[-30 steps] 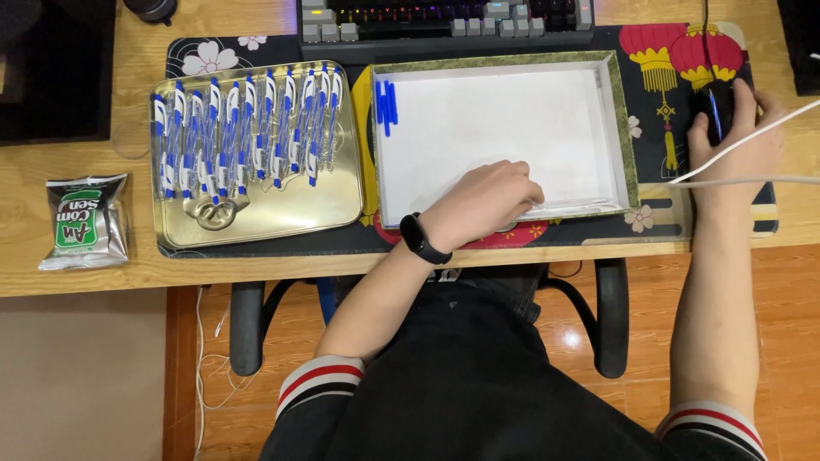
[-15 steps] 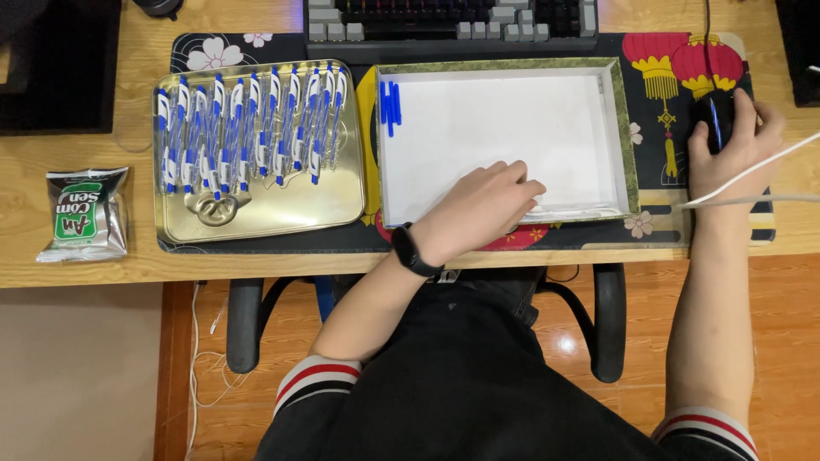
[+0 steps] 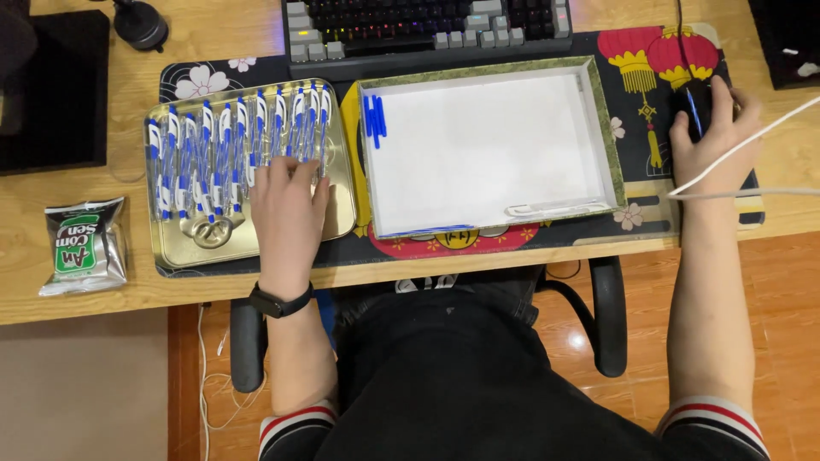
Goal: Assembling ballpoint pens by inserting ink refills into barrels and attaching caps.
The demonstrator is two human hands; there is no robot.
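Observation:
My left hand (image 3: 288,212) lies flat on the gold metal tray (image 3: 339,215), fingertips touching the right end of a row of several blue-and-white pens (image 3: 213,154). It grips nothing that I can see. My right hand (image 3: 716,141) rests over a dark computer mouse (image 3: 691,107) at the right of the desk mat. Between them sits a white shallow box (image 3: 487,145) with a green patterned rim. Some blue pen parts (image 3: 374,119) lie in its top left corner, and a clear pen barrel (image 3: 547,208) lies along its lower edge.
A keyboard (image 3: 427,26) stands behind the tray and box. A snack packet (image 3: 84,246) lies at the desk's left front, beside a dark flat object (image 3: 51,94). A white cable (image 3: 743,166) crosses my right wrist. Chair arms show below the desk edge.
My left hand has left the lower edge of the white box and moved left onto the gold tray of pens. The right hand stays on the mouse.

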